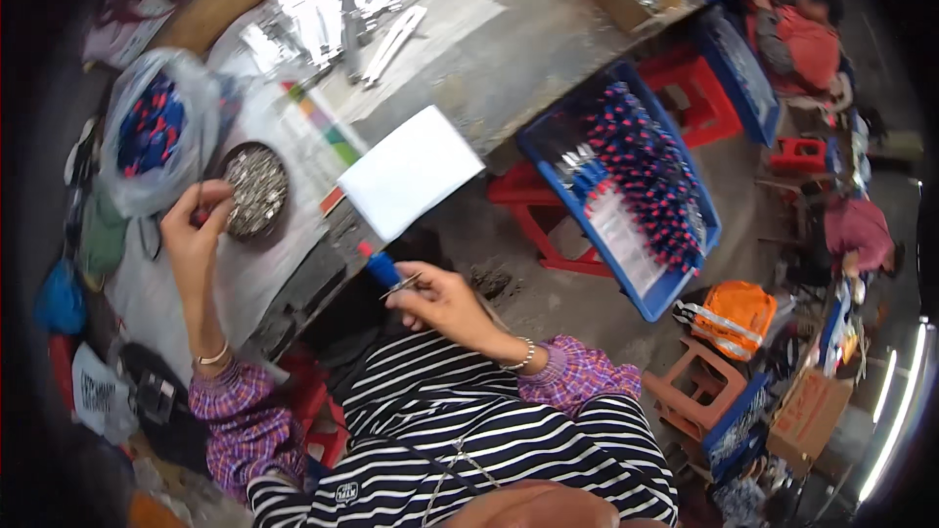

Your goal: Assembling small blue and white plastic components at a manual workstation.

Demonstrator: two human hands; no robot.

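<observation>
My left hand (194, 227) is at the left edge of a round bowl (227, 158) filled with small shiny metal parts (256, 191). Its thumb and fingers are pinched together; what they hold, if anything, is too small and dark to make out. In front of my lap, my right hand (445, 308) grips a short blue handle with a red end (381, 267). A thin metal piece shows at its fingertips. The handle points up and to the left, near the table's front edge.
Behind the bowl stands a plastic bag (201, 98) of blue-and-red handles. A white sheet (411, 173) lies at the table edge, with metal blades (396, 44) farther back. To the right, a blue tray (641, 308) of similar handles rests on red stools (528, 220). People sit beyond.
</observation>
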